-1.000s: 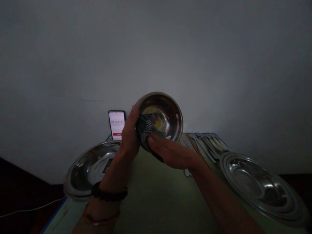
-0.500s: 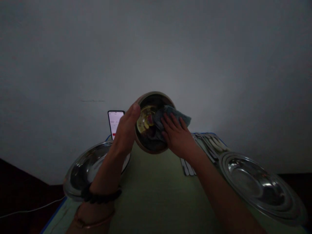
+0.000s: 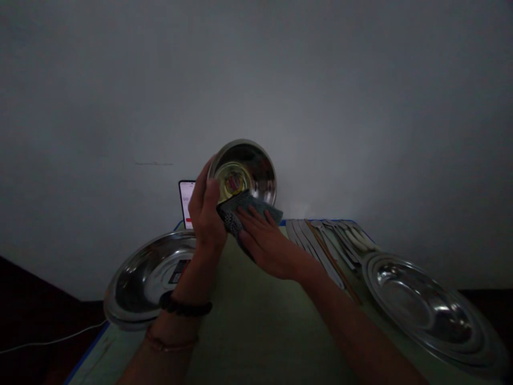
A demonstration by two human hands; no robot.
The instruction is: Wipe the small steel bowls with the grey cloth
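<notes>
A shiny metal bowl (image 3: 262,174) is held up above the table, tilted so that its inside faces me. On its bottom shows a round red and yellow label (image 3: 234,183). My left hand (image 3: 208,214) grips the bowl by its left side, thumb at the rim. With fingers laid along it, my right hand (image 3: 266,243) presses a grey-green cloth (image 3: 240,206) against the lower rim of the bowl. Part of the cloth hangs below the rim. The right fingertips lie on the cloth; what is beneath them is hidden.
A large metal basin (image 3: 132,278) stands at the left, behind it a phone (image 3: 186,195) leaning on the wall. Knives, chopsticks, forks and spoons (image 3: 336,240) lie in rows at the back right. Stacked metal plates (image 3: 433,310) sit at the right edge of the green table (image 3: 264,331).
The cloth and right hand moved from the bowl's lower left to its right side, then back down to the lower rim. The left hand shifted the bowl leftward and slightly up.
</notes>
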